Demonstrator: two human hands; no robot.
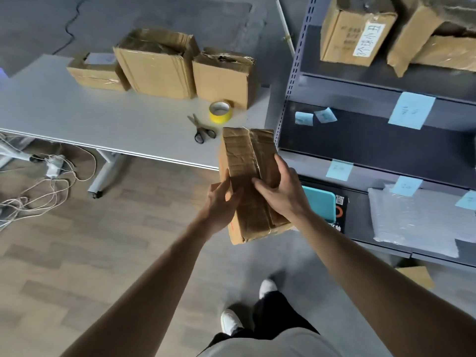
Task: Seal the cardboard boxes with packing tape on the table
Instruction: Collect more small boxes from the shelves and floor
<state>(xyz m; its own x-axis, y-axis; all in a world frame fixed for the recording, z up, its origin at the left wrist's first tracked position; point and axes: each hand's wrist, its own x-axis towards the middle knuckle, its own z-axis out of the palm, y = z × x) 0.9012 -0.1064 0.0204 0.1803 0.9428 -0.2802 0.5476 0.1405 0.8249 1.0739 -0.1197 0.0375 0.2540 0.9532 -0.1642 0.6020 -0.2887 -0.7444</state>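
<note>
Cardboard box (242, 155) points lengthwise away toward table (103, 112).

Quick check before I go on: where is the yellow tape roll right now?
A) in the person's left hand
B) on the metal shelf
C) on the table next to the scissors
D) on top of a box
C: the yellow tape roll sits on the table just beyond the scissors, while the left hand and right hand both grip the held box.
</note>
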